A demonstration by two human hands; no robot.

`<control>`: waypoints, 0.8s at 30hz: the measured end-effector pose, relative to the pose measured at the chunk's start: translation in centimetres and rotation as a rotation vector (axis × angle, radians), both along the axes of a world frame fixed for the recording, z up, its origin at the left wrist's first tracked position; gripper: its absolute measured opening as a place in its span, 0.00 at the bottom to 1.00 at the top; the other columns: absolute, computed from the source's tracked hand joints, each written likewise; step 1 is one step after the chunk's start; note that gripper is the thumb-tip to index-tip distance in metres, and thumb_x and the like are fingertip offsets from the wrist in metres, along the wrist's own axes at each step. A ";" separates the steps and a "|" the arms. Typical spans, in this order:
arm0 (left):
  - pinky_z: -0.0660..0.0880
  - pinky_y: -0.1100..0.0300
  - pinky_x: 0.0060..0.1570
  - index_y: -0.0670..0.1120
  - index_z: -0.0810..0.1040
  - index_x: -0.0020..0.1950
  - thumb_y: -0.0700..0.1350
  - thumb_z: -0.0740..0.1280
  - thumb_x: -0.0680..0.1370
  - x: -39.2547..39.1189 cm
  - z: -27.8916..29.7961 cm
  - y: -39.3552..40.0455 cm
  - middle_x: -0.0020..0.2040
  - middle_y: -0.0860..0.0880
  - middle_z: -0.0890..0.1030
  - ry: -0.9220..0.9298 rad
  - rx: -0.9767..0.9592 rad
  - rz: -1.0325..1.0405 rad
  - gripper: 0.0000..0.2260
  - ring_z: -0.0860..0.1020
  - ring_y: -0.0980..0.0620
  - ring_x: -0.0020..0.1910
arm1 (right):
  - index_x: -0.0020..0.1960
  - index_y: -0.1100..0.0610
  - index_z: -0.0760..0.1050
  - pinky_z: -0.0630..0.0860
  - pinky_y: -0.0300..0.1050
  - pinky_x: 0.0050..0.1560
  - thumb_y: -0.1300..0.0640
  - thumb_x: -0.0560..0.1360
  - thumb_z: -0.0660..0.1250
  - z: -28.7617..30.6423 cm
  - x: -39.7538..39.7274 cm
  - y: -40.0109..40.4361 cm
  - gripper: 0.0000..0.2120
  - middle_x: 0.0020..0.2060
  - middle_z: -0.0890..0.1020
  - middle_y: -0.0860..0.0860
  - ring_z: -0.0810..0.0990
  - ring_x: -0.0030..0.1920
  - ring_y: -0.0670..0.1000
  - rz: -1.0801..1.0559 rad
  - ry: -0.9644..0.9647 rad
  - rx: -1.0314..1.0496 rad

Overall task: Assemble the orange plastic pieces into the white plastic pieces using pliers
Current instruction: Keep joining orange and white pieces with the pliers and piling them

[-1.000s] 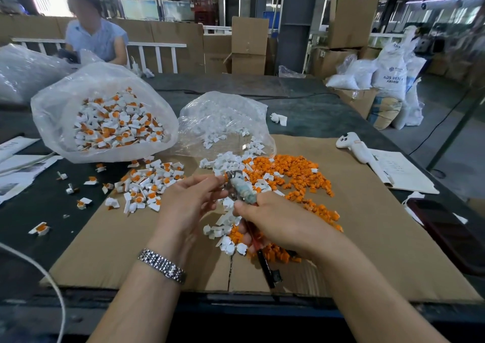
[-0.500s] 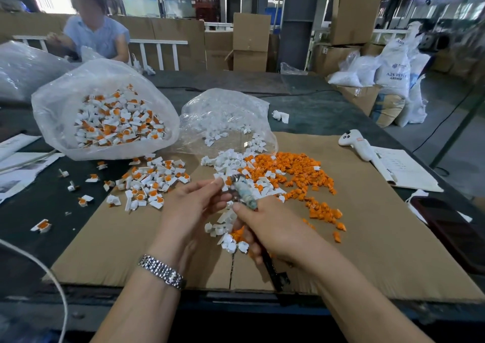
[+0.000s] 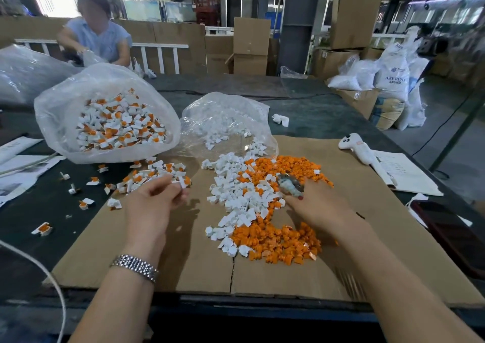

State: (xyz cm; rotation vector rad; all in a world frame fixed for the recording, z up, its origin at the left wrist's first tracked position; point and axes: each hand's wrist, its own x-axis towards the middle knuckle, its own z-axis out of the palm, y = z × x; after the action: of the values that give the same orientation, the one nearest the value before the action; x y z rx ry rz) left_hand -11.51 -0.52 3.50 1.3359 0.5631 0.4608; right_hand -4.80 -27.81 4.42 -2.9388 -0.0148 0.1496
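Left hand (image 3: 154, 201) pinching a finished white-and-orange piece (image 3: 183, 184) by the assembled pile (image 3: 154, 176), right hand (image 3: 319, 206) gripping pliers (image 3: 290, 185) over the orange pieces (image 3: 278, 240); best drop it on the pile, then pick one orange piece cleanly.

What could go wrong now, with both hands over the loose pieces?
1. The right hand, holding the pliers, reaches over the orange pieces; it may scatter them into the white pieces.
2. The left hand pinches a small piece over the assembled pile; the piece might slip.
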 end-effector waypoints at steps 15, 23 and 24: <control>0.71 0.76 0.32 0.51 0.86 0.45 0.39 0.77 0.75 -0.6 -1.4 -0.8 0.36 0.58 0.84 0.329 0.740 -0.624 0.06 0.79 0.68 0.36 | 0.70 0.56 0.68 0.65 0.61 0.66 0.32 0.80 0.52 -3.1 2.1 0.0 0.33 0.68 0.69 0.57 0.65 0.69 0.59 -0.006 -0.106 -0.153; 0.73 0.73 0.31 0.54 0.81 0.53 0.40 0.69 0.82 0.4 -2.1 -1.8 0.46 0.50 0.83 0.193 0.713 -0.478 0.08 0.82 0.57 0.36 | 0.46 0.49 0.76 0.79 0.51 0.50 0.45 0.74 0.73 -1.1 -0.2 1.9 0.10 0.45 0.80 0.45 0.79 0.47 0.47 0.196 -0.172 0.202; 0.74 0.72 0.30 0.53 0.82 0.54 0.39 0.69 0.82 0.5 -2.1 -1.9 0.45 0.49 0.84 0.175 0.673 -0.458 0.08 0.82 0.58 0.33 | 0.44 0.50 0.76 0.80 0.50 0.47 0.44 0.72 0.75 -1.0 -0.5 2.2 0.13 0.42 0.80 0.45 0.79 0.45 0.47 0.216 -0.130 0.210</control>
State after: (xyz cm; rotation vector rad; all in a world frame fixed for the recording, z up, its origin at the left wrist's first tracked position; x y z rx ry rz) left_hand -10.97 -2.38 1.38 2.1018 0.2235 0.1500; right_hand -5.33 -25.57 3.47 -2.7250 -0.3459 -0.0120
